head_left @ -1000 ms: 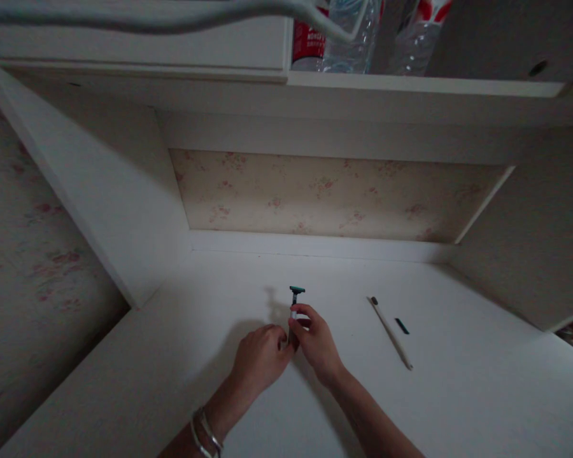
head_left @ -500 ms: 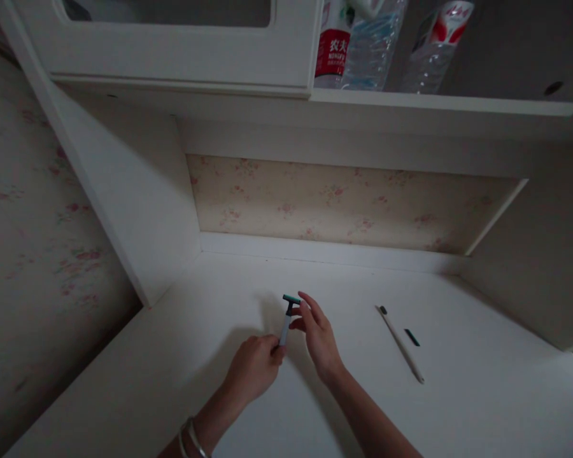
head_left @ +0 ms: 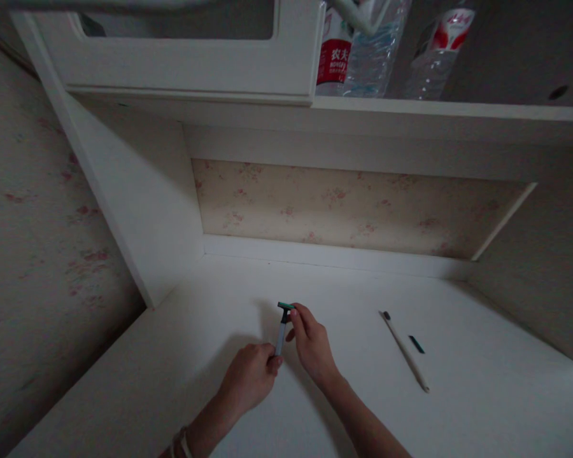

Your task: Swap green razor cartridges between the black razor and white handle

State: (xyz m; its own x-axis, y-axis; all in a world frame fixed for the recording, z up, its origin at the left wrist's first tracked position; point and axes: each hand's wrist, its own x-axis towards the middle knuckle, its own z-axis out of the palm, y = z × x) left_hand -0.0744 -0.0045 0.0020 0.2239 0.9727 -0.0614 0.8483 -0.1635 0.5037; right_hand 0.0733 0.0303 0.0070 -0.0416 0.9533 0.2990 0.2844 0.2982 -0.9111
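Observation:
A razor (head_left: 281, 337) with a pale grey handle and a dark green head stands tilted above the white desk, its head pointing away from me. My left hand (head_left: 251, 376) is closed around the lower end of the handle. At the head's right end, the thumb and forefinger of my right hand (head_left: 314, 343) pinch it, while the other fingers curl behind. To the right, a toothbrush (head_left: 407, 353) with a white handle and dark bristles lies on the desk. Just beside it lies a small dark green strip (head_left: 417, 344), apart from the toothbrush.
The white desk (head_left: 229, 280) runs back to a low ledge below floral wallpaper (head_left: 344, 203). A white side panel (head_left: 134, 203) stands at the left. Overhead, a shelf (head_left: 449, 109) holds plastic bottles, one with a red label (head_left: 333, 60), beside a cabinet door (head_left: 186, 67).
My right hand's fingers have closed in on the razor's head, where they were apart or barely touching before. The whole view has shifted slightly.

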